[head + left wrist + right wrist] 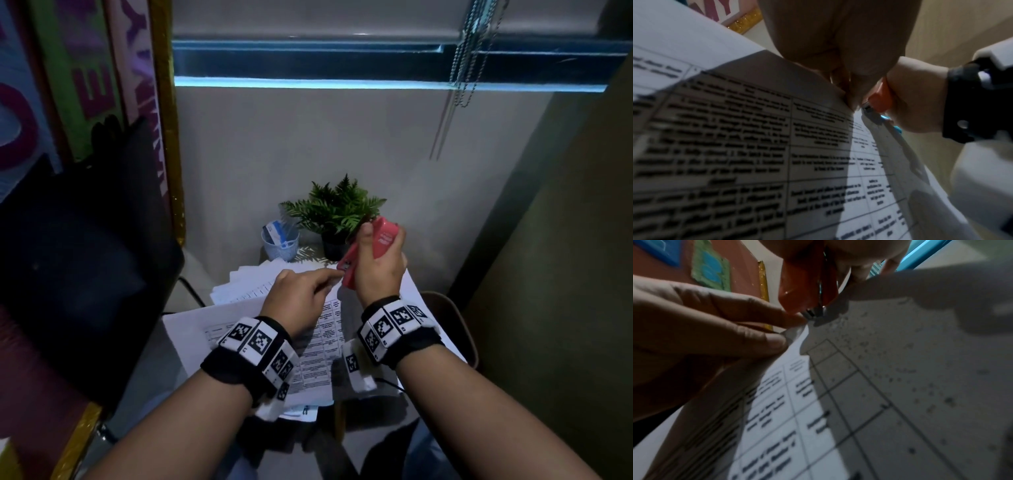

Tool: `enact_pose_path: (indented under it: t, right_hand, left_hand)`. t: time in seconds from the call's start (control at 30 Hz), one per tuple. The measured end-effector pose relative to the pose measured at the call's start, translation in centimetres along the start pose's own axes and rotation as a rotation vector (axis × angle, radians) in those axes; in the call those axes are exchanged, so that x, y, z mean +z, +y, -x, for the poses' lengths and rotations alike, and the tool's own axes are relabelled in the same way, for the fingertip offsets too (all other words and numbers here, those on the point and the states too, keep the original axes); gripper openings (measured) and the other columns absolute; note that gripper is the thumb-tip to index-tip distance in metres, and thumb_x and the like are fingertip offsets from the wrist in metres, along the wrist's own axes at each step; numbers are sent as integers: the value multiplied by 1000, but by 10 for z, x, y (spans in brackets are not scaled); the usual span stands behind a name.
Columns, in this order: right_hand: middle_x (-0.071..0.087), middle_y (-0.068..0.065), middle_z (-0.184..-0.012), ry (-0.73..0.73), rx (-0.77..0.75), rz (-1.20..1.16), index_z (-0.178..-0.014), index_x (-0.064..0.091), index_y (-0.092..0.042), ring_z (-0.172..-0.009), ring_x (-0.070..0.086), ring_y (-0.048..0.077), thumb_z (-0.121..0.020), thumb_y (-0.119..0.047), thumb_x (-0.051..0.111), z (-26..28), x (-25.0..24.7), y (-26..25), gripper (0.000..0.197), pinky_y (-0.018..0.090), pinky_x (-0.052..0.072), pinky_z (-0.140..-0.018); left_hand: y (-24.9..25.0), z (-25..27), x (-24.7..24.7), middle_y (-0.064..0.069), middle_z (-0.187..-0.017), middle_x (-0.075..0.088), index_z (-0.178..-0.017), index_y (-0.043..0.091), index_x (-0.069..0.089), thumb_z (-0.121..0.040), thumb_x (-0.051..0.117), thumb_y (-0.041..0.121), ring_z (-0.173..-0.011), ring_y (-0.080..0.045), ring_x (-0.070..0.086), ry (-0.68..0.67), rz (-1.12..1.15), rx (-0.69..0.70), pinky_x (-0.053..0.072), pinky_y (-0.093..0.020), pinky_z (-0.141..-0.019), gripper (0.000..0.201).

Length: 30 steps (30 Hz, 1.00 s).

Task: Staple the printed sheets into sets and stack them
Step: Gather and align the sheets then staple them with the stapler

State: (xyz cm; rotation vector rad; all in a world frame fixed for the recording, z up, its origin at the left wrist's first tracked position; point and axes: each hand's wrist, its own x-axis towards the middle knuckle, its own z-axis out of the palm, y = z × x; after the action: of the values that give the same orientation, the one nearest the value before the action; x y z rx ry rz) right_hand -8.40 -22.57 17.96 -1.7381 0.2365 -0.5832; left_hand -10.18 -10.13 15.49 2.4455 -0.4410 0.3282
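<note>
- A pink stapler [368,251] is gripped upright in the right hand [378,270], fingers and thumb wrapped round its body, nose pointing down toward 7 o'clock.
- A corner of the printed sheets [322,342] is pinched between thumb and fingers of the left hand [296,301] and lifted to the stapler's mouth; in the right wrist view the corner is seen right at the metal nose, though whether it is already between the arms cannot be told.
- The two hands are close together, almost touching at the stapler's nose.
- The step in hand is judged to be the stapling of one set; no staple can be made out in the corner.
- The set being worked lies on the tabletop [178,342] at 6 o'clock, with its far corner raised.
- A loose, fanned pile [246,284] lies beyond it at 11 o'clock; whether these sheets are stapled or still waiting cannot be told.
- No neat stack of finished sets is visible, so much of the task is judged to be left.
- A small blue cup [280,245] stands at 12 o'clock by the wall, with a card-like item and a clip-like piece seen inside it; they are too small to name.
- A dark pot [334,246] beside the cup holds a fern [337,207].
</note>
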Motion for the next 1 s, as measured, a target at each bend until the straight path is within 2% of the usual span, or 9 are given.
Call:
enact_pose_path:
  t: [0.17, 0.3, 0.4, 0.5, 0.57, 0.7, 0.8, 0.87, 1.0]
  right_hand:
    - [59, 17, -104, 96, 66, -117, -116, 36, -37, -95, 61, 29, -54, -97, 29, -14, -5, 0, 86, 35, 51, -83]
    - [63, 10, -94, 6, 52, -74, -112, 41, -32, -87, 64, 26, -51, -99, 26, -19, -3, 2, 91, 40, 54, -82]
    - [62, 8, -88, -93, 15, 12, -94, 36, -46, -94, 60, 30, -57, -96, 25, -15, 0, 6, 64, 41, 51, -84]
    - [62, 8, -87, -99, 11, 39, -90, 37, -48, -96, 59, 32, -55, -97, 21, -13, 2, 16, 62, 42, 50, -83]
    - [63, 11, -90, -89, 20, 26, -97, 40, -44, -95, 59, 32, -56, -97, 22, -12, 3, 20, 69, 43, 51, -83]
    - [64, 10, -91, -62, 69, -12, -120, 47, -22, -92, 60, 30, -66, -84, 28, -16, 6, 26, 84, 36, 49, -80]
    - [60, 0, -81, -35, 118, -2, -114, 52, -20, -80, 60, 22, -85, -68, 42, -21, 9, 26, 56, 27, 41, -68]
    - [58, -5, -76, -17, 136, 3, -110, 54, -20, -72, 57, 15, -89, -58, 46, -24, 10, 28, 45, 24, 38, -61]
    - [58, -6, -76, 8, 161, -26, -107, 57, -16, -68, 55, 8, -89, -54, 51, -26, 12, 32, 42, 22, 37, -66]
  left_hand:
    - [-9, 1, -2, 3, -91, 72, -104, 29, 63, -91, 54, 25, -91, -27, 61, -49, 2, -53, 46, -36, -84, 16]
    - [-7, -1, 0, 3, -91, 72, -105, 26, 63, -91, 54, 23, -91, -26, 61, -51, 3, -47, 45, -33, -84, 17]
    - [-4, -2, 2, 1, -93, 72, -107, 24, 62, -92, 54, 22, -91, -27, 62, -35, 9, -43, 46, -35, -85, 18]
    - [-6, -3, 2, 1, -93, 73, -106, 22, 61, -91, 55, 21, -91, -26, 63, 1, 28, -60, 47, -36, -87, 16]
    - [-9, -4, 2, 3, -93, 72, -103, 24, 62, -91, 56, 21, -91, -22, 64, 21, 61, -85, 49, -35, -86, 14]
    - [-10, -5, 5, 3, -89, 72, -100, 23, 63, -89, 58, 21, -87, -23, 64, 15, 82, -31, 50, -36, -81, 13]
    - [-13, -6, 8, 3, -89, 72, -101, 24, 63, -89, 58, 22, -87, -24, 63, 12, 93, -35, 51, -36, -79, 13]
    - [-14, -6, 10, 3, -90, 71, -102, 25, 61, -90, 57, 24, -89, -21, 63, -10, 113, -59, 51, -36, -80, 13]
    - [-11, -6, 6, 7, -100, 65, -118, 31, 51, -91, 56, 32, -99, -19, 60, -89, 68, -111, 47, -34, -86, 27]
